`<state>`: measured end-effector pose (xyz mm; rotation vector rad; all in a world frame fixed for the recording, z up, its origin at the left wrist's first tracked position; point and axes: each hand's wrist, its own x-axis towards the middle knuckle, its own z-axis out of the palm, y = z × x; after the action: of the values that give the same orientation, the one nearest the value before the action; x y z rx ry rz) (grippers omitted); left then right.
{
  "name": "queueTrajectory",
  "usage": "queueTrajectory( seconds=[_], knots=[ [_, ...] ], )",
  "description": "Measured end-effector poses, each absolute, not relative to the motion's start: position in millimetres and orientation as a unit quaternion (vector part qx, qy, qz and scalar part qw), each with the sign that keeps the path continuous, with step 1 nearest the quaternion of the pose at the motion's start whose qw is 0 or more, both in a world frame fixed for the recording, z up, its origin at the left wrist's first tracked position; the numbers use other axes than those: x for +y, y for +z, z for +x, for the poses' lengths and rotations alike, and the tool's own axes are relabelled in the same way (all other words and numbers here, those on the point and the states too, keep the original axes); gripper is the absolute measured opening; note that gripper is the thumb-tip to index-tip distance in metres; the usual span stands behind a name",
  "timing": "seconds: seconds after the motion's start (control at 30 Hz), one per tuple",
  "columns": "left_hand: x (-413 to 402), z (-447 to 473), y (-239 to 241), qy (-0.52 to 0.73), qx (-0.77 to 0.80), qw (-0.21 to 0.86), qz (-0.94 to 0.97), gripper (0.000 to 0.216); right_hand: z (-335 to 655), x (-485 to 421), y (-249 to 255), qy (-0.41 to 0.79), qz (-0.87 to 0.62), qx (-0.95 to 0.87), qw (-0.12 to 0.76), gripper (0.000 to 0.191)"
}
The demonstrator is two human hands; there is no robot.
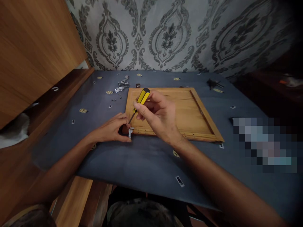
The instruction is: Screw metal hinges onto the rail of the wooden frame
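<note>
In my right hand (163,115) is a screwdriver (143,96) with a yellow and black handle, tilted so its shaft points down to the left. The tip comes down beside the fingers of my left hand (113,127), just above a metal hinge (130,133). That hinge sits at the near left corner of a framed wooden door panel (203,110), which lies flat. My left thumb and fingers close around the hinge from the left; exactly where they touch is partly hidden. Small holes dot the panel's near edge.
More metal hinges (122,84) lie in a pile at the back left, with a few small screws (114,100) nearby. A dark tool-like object (214,84) rests at the back right. A pixelated item (262,142) is on the right. A wooden cabinet (40,47) borders the left side.
</note>
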<state>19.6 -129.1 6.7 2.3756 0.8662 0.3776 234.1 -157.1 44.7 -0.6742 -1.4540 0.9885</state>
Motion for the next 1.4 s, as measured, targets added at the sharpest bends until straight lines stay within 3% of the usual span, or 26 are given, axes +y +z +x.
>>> queueTrajectory(
  seconds=[1.07, 1.4],
  knots=[
    [-131.0, 19.6, 6.0, 0.165, 0.317, 0.297, 0.885, 0.044, 238.9, -158.7, 46.0, 0.454, -0.289, -0.693, 0.480, 0.047],
    [-128.9, 19.4, 4.7, 0.146, 0.325, 0.290, 0.888, 0.043, 237.6, -160.1, 46.6, 0.423, -0.280, -0.711, 0.487, 0.047]
  ],
)
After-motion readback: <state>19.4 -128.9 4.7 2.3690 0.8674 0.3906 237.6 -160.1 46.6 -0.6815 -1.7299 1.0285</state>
